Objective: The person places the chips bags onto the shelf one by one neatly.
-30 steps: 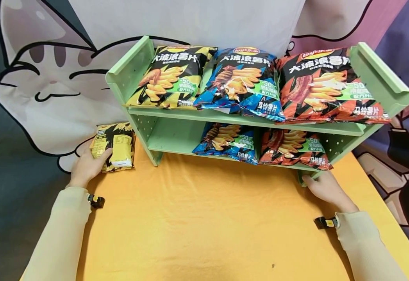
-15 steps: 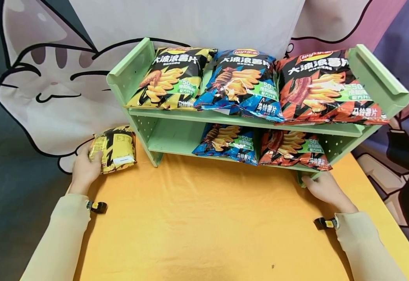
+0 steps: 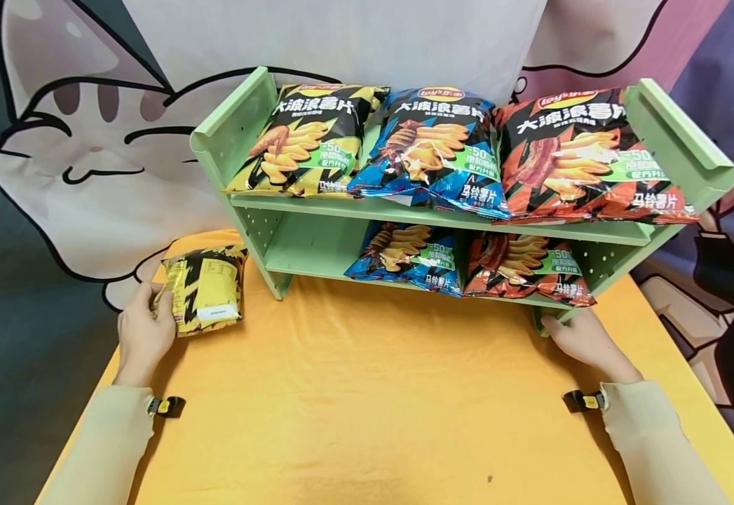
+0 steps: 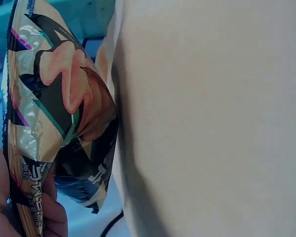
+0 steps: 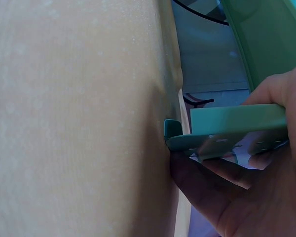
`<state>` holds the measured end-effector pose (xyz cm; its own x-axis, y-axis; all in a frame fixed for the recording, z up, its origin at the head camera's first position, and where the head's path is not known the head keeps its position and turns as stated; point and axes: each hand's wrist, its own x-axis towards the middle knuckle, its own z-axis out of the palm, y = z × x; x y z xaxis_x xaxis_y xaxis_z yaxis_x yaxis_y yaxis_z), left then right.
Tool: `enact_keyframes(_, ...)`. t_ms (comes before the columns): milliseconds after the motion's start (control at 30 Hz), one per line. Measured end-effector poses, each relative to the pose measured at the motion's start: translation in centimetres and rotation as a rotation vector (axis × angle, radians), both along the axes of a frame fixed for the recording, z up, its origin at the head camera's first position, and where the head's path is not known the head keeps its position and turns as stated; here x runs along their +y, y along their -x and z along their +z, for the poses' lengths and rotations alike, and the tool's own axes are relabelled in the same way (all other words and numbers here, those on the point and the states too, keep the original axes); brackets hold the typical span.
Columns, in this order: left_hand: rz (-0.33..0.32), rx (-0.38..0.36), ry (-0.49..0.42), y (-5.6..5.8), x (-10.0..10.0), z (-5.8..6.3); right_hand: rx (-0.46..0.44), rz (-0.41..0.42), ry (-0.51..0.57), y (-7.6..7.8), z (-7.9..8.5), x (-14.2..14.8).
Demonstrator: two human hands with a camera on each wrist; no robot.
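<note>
My left hand pinches the edge of a yellow and black chip bag left of the green shelf. The bag's printed back faces up in the head view. In the left wrist view the chip bag shows its picture side, its sealed edge between thumb and fingers. At the shelf's right end, my right hand grips the green leg. In the right wrist view the thumb is on one side of the leg and the fingers curl under the other, partly hidden by it.
On the top tier sit a yellow chip bag, a blue one and a red one. The lower tier holds a blue bag and a red bag. The yellow-covered table has its edges at left and right.
My left hand has drawn the yellow chip bag down toward me, slightly away from the backdrop. The right hand and the shelf stay nearly in place.
</note>
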<state>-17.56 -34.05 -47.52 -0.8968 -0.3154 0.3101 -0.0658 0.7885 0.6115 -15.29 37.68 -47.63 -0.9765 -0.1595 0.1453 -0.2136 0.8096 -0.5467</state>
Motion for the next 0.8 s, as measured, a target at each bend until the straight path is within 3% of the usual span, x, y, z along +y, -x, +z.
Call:
enact_keyframes(167,-0.007,0.060,0.065,-2.5,0.7,0.7,0.016,0.013,0.011,0.1,-0.1,0.0)
enact_keyframes(433,-0.038,0.129,0.097,-6.8,2.1,2.0,-0.001,0.014,0.027,0.1,-0.2,0.0)
enact_keyframes(667,-0.075,0.172,0.065,-10.0,3.2,2.5,-0.003,0.019,0.041,0.1,-0.4,0.0)
enact_keyframes(800,-0.139,0.235,0.035,-11.1,3.7,2.2,-0.001,0.021,0.044,0.2,-0.2,0.1)
